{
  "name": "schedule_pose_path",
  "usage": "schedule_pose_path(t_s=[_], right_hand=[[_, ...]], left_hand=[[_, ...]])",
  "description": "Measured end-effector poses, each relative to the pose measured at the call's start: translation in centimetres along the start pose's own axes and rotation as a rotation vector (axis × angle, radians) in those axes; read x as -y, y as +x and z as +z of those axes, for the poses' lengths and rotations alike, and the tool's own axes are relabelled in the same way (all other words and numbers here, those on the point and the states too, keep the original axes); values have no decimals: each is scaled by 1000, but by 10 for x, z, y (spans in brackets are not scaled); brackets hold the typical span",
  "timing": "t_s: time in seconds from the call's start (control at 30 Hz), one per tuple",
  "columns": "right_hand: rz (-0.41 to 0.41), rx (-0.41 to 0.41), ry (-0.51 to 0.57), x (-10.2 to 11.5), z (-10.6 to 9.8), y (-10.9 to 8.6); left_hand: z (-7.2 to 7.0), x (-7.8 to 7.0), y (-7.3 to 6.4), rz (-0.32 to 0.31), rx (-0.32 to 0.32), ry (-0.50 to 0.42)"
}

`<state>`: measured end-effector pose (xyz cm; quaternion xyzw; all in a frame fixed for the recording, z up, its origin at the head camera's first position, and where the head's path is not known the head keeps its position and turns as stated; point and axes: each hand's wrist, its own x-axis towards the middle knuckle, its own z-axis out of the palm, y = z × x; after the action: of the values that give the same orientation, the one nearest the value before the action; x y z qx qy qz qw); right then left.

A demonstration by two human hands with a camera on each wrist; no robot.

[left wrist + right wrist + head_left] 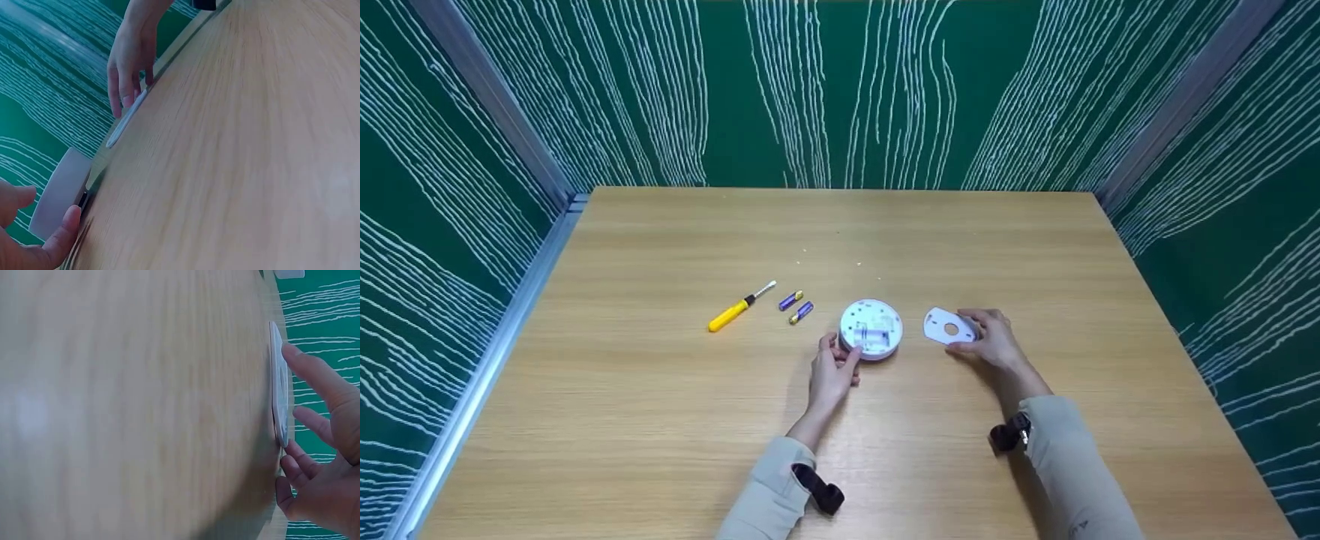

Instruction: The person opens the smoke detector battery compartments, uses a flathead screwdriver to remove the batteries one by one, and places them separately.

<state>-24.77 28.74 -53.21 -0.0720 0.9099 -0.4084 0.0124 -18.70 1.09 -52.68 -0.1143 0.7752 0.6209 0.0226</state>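
A round white battery-powered device [871,328] lies on the table with its open battery compartment facing up. My left hand [831,379] holds it at its near left edge, thumb on the rim and fingers round the side. In the left wrist view, the device [63,188] appears edge-on between thumb and finger. To its right is a flat white plate [937,324] with a round hole, low over the tabletop. My right hand [994,341] grips the plate's right end, thumb on the near edge and fingers at the far edge. The right wrist view shows the plate [278,382] edge-on.
Left of the device lie two small purple-and-gold batteries [801,313] and a yellow-handled screwdriver [729,315]. Tiny white specks dot the wooden table [697,420] farther back. Green walls [727,97] with white lines stand round the back and sides.
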Motion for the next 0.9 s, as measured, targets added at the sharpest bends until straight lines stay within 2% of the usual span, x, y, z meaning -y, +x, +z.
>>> schedule_pose_path(t_s=[0.4,0.63,0.9], right_hand=[[63,25,-31,1,3,4],[31,-6,-65,3,4,3],[11,-14,-106,6,5,2]], left_hand=[[6,2,-2,-3,-7,-10],[8,3,-4,31,-17,-57],[10,3,-2,10,-17,-59]])
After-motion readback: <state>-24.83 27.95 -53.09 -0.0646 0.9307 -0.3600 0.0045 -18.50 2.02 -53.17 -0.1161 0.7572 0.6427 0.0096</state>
